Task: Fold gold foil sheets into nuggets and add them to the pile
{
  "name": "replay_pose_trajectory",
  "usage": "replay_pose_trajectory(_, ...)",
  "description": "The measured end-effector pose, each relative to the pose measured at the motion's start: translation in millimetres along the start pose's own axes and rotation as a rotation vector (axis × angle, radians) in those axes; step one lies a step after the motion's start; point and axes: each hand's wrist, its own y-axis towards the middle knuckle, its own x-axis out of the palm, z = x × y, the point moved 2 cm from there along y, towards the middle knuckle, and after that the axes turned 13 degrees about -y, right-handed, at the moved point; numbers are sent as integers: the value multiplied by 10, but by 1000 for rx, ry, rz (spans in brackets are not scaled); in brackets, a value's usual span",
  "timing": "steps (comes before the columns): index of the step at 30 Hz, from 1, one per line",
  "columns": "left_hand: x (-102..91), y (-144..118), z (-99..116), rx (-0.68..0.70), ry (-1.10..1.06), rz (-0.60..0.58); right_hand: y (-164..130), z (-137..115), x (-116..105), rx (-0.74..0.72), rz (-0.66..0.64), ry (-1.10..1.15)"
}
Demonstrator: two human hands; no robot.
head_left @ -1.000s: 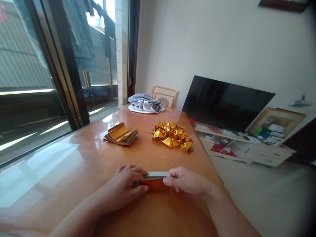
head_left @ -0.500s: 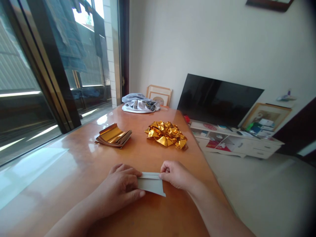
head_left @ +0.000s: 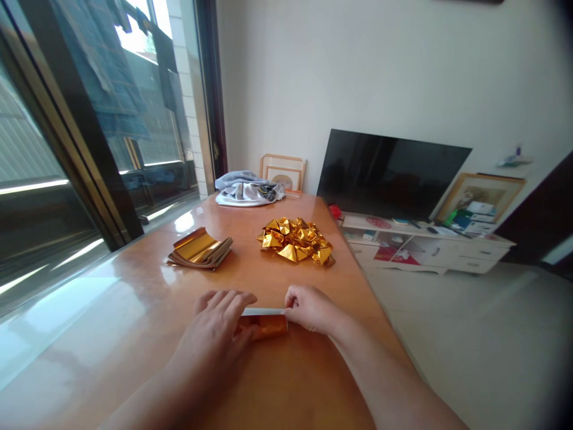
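A sheet of foil paper [head_left: 270,326] lies on the table in front of me, its near part turned over so that the shiny orange-gold side faces up. Along its far edge a pale strip of the backing still shows. My left hand [head_left: 213,325] is curved around the sheet's left end, thumb on the near side and fingers at the far side, somewhat blurred. With thumb and bent fingers, my right hand [head_left: 310,307] pinches the far right corner. Beyond my hands are a stack of gold foil sheets [head_left: 199,248] and a heap of folded gold foil pieces [head_left: 295,242].
The glossy wooden table [head_left: 250,278] runs away from me, its right edge beside the floor. Bundled grey cloth [head_left: 246,188] sits at its far end. A television [head_left: 389,173] stands over a white cabinet [head_left: 452,254]; glass doors [head_left: 36,149] line the left.
The near part of the sheet has been folded away from me, bringing its gold side up over the pale face. My left thumb has moved up with it; my right hand keeps its pinch.
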Motion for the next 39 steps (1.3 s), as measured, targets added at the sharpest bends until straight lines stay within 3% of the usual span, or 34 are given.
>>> replay_pose_trajectory(7, 123, 10, 277, 46, 148, -144, 32, -9, -7, 7, 8, -19)
replay_pose_trajectory(13, 359, -74, 275, 65, 5, -201, 40, 9, -17, -6, -12, -10)
replay_pose_trajectory(18, 513, -168, 280, 75, 40, -182, 63, 29, 10, -29, -22, 8)
replay_pose_trajectory(31, 437, -206, 426, -87, 127, -219, 84, 83, 13, -47, -109, 93)
replay_pose_trajectory(39, 384, -162, 485, -112, 125, -273, 50, 53, -33, -25, -155, 132)
